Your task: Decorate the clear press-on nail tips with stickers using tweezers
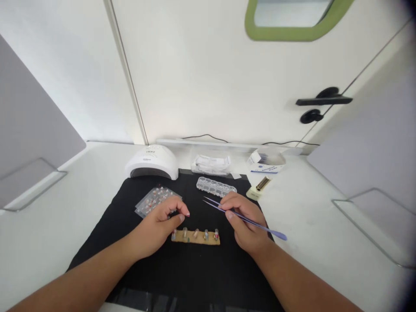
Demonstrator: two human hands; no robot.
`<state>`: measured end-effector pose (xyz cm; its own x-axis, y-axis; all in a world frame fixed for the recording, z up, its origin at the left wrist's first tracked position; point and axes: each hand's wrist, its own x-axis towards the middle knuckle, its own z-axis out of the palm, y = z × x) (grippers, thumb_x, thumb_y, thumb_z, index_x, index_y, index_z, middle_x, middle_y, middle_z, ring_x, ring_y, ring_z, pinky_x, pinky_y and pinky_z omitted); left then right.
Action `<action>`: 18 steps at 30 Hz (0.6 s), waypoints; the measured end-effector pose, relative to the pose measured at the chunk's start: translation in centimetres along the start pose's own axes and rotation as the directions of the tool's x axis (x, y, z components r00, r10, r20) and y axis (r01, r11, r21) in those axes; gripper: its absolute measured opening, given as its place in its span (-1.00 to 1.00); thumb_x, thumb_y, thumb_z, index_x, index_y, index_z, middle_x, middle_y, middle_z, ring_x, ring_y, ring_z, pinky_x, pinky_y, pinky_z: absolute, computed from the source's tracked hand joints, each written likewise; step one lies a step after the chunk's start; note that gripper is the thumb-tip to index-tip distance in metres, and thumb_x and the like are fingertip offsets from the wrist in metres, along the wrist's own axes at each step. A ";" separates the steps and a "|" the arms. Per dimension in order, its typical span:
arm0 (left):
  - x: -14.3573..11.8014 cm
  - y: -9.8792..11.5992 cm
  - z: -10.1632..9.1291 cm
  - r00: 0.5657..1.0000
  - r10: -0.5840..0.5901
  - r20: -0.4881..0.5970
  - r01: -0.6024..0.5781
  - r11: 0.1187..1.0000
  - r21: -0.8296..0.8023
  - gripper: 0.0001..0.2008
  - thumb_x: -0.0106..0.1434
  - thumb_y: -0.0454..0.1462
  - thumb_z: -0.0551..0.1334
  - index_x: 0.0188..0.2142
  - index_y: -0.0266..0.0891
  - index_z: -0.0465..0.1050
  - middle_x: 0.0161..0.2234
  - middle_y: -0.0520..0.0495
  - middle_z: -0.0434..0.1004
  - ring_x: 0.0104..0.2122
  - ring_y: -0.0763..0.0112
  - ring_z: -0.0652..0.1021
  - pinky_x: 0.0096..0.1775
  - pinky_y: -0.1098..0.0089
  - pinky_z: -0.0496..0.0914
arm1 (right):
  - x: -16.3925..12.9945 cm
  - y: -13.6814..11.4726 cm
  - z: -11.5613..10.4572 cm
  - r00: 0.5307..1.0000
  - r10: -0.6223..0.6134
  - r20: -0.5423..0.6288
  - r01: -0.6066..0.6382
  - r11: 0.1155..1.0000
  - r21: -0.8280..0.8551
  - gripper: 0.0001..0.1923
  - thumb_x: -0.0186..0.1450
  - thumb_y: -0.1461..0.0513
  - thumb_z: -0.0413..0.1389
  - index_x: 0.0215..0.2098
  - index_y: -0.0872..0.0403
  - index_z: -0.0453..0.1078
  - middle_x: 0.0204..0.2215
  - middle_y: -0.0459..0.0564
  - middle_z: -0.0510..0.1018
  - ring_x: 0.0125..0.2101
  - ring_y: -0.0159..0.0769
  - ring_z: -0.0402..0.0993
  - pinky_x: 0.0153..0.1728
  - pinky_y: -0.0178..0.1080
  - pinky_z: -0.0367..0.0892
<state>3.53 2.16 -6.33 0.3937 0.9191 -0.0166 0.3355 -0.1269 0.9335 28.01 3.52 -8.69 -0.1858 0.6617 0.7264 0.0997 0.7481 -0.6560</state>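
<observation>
Pinching thin lilac metal tweezers, the right hand hovers near a tan strip holding 5 nail tips; the left hand, fingers curled loosely, touches its end.

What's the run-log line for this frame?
left hand: at tan nail-tip holder strip | right hand: grip on purple tweezers | base: black mat

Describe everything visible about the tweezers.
The tweezers are slim, pale purple, and look like metal. The right hand holds them near the middle. They lie slanted, the two fine tips slightly apart and pointing up-left above the black mat, the back end sticking out lower right.
</observation>
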 end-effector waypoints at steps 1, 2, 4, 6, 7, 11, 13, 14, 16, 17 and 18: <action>-0.1 0.5 0.0 1.000 0.012 -0.017 -0.011 0.998 0.056 -0.86 0.32 -0.21 0.11 -0.27 -0.18 0.41 -0.33 0.03 0.33 -0.39 0.42 0.39 -0.37 0.42 0.32 | 0.0 0.1 0.0 1.000 0.000 -0.021 -0.001 1.000 -0.009 -0.80 0.31 0.41 0.04 -0.24 0.03 0.42 -0.38 -0.02 0.47 -0.38 -0.27 0.42 -0.36 -0.18 0.32; -0.1 1.1 0.0 0.999 0.026 -0.033 -0.022 0.993 0.114 -0.85 0.32 -0.20 0.12 -0.30 -0.18 0.41 -0.33 0.02 0.36 -0.37 0.41 0.41 -0.37 0.42 0.34 | 0.1 0.2 -0.1 0.999 0.000 -0.044 -0.001 1.000 -0.018 -0.80 0.31 0.41 0.03 -0.23 0.03 0.41 -0.37 -0.03 0.47 -0.36 -0.27 0.43 -0.34 -0.18 0.34; 0.4 2.5 -0.3 0.996 0.049 -0.070 -0.032 0.973 0.231 -0.82 0.33 -0.19 0.11 -0.33 -0.19 0.41 -0.32 0.02 0.40 -0.34 0.38 0.45 -0.32 0.39 0.38 | 0.2 0.4 -0.2 0.996 -0.006 -0.086 0.002 0.999 -0.042 -0.79 0.31 0.41 0.03 -0.22 0.02 0.41 -0.35 -0.02 0.48 -0.33 -0.25 0.45 -0.30 -0.17 0.35; 2.4 3.7 -0.7 0.990 0.073 -0.118 -0.026 0.934 0.356 -0.86 0.34 -0.23 0.12 -0.30 -0.19 0.43 -0.31 0.01 0.45 -0.27 0.33 0.50 -0.25 0.34 0.43 | 0.4 0.7 -0.4 0.992 -0.025 -0.123 0.016 0.997 -0.070 -0.78 0.29 0.41 0.04 -0.20 0.01 0.41 -0.33 -0.02 0.48 -0.30 -0.24 0.45 -0.27 -0.16 0.36; 4.0 4.2 -0.9 0.987 0.085 -0.136 -0.020 0.907 0.421 -0.88 0.34 -0.26 0.15 -0.28 -0.20 0.45 -0.31 0.01 0.48 -0.25 0.31 0.52 -0.20 0.31 0.45 | 0.5 0.8 -0.5 0.990 -0.036 -0.138 0.024 0.996 -0.085 -0.78 0.28 0.41 0.05 -0.20 0.01 0.41 -0.32 -0.02 0.48 -0.29 -0.24 0.46 -0.27 -0.16 0.36; 12.6 5.3 -1.5 0.976 0.167 -0.144 -0.025 0.733 0.680 -0.78 0.39 -0.21 0.23 -0.05 -0.29 0.46 -0.05 -0.14 0.51 -0.08 0.24 0.54 -0.05 0.13 0.49 | 0.9 0.8 -0.4 0.986 -0.073 -0.150 0.053 0.990 -0.129 -0.78 0.25 0.42 0.07 -0.21 0.02 0.41 -0.32 -0.01 0.50 -0.30 -0.24 0.47 -0.28 -0.17 0.37; 16.7 5.5 -1.4 0.978 0.184 -0.097 -0.038 0.616 0.787 -0.69 0.40 -0.18 0.21 0.08 -0.25 0.41 0.06 -0.19 0.46 -0.04 0.21 0.54 -0.04 0.10 0.50 | 1.0 0.8 -0.2 0.987 -0.085 -0.139 0.065 0.988 -0.141 -0.79 0.25 0.41 0.07 -0.22 0.03 0.41 -0.34 -0.01 0.50 -0.31 -0.24 0.48 -0.30 -0.17 0.38; 18.3 5.5 -1.2 0.981 0.183 -0.067 -0.047 0.555 0.830 -0.69 0.41 -0.18 0.21 0.08 -0.25 0.40 0.07 -0.19 0.46 -0.04 0.21 0.54 -0.03 0.10 0.50 | 1.0 0.8 -0.2 0.986 -0.090 -0.139 0.069 0.987 -0.147 -0.79 0.25 0.41 0.07 -0.23 0.03 0.41 -0.35 -0.01 0.50 -0.32 -0.24 0.48 -0.30 -0.18 0.39; 20.7 5.5 -0.6 0.986 0.168 -0.004 -0.072 0.440 0.895 -0.67 0.40 -0.18 0.22 0.09 -0.26 0.39 0.07 -0.19 0.46 -0.04 0.20 0.54 -0.04 0.09 0.51 | 1.0 0.9 -0.2 0.983 -0.095 -0.158 0.069 0.985 -0.161 -0.80 0.25 0.41 0.06 -0.23 0.03 0.40 -0.35 -0.01 0.50 -0.32 -0.24 0.47 -0.30 -0.17 0.40; 21.4 5.4 -0.3 0.987 0.159 0.023 -0.084 0.388 0.918 -0.67 0.40 -0.18 0.23 0.09 -0.26 0.39 0.06 -0.19 0.46 -0.04 0.19 0.54 -0.04 0.09 0.51 | 1.0 0.9 -0.3 0.980 -0.095 -0.176 0.065 0.984 -0.168 -0.80 0.26 0.40 0.05 -0.22 0.02 0.40 -0.35 -0.01 0.49 -0.31 -0.24 0.47 -0.30 -0.17 0.40; 21.9 5.4 -0.1 0.988 0.150 0.046 -0.095 0.341 0.935 -0.66 0.39 -0.18 0.23 0.10 -0.26 0.39 0.06 -0.19 0.46 -0.04 0.19 0.54 -0.05 0.09 0.51 | 1.0 1.0 -0.4 0.976 -0.094 -0.195 0.060 0.983 -0.175 -0.80 0.26 0.40 0.04 -0.22 0.02 0.39 -0.34 -0.01 0.49 -0.31 -0.24 0.47 -0.29 -0.16 0.40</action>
<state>13.93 21.63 -1.60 0.4781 0.8718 0.1069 0.8775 -0.4794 -0.0147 28.29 4.98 -8.53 -0.0002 0.5853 0.8108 0.2583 0.7833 -0.5655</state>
